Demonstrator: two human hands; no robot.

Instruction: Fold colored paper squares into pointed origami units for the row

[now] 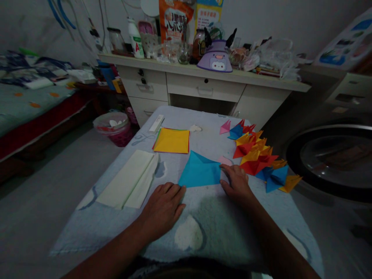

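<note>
Forearms (122,246) nearest; folded blue paper (202,175) between hands (164,205), touched at both sides.

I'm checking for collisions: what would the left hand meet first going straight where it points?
Probably the folded blue paper sheet: the left hand seems at its near-left corner, though exact contact is unclear.

Bare forearms (124,244), bare left hand (164,205) and right hand (237,183) — dark clothing (209,266) below.
</note>
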